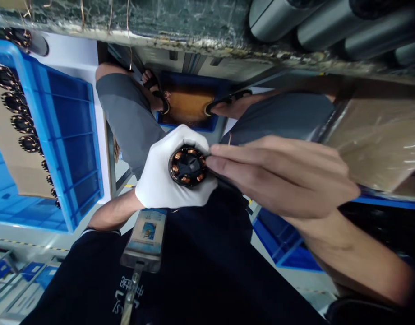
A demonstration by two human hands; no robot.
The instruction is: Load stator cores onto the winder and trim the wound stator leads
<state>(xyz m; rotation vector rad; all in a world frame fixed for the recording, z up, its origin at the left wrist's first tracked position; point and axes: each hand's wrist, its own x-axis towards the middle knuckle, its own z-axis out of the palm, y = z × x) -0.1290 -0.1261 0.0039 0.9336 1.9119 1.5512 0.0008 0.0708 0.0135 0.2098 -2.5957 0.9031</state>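
My left hand (170, 180), in a white glove, is wrapped around a motor stator (188, 166). The stator's round end faces up at me, with a black centre and copper windings spaced about it. Bare and ungloved, my right hand (282, 176) comes in from the right with thumb and finger pinched at the stator's right rim. What those fingertips grip is hidden. A short bit of copper wire (230, 139) shows just above the right fingers.
A worn bench edge (180, 43) runs across the top, with grey metal cylinders (282, 20) at its right. On the left, a blue crate (63, 122) holds several stators (21, 123) beside cardboard. Plastic-wrapped cardboard (376, 135) lies at right; a blue bin (190, 83) sits by my feet.
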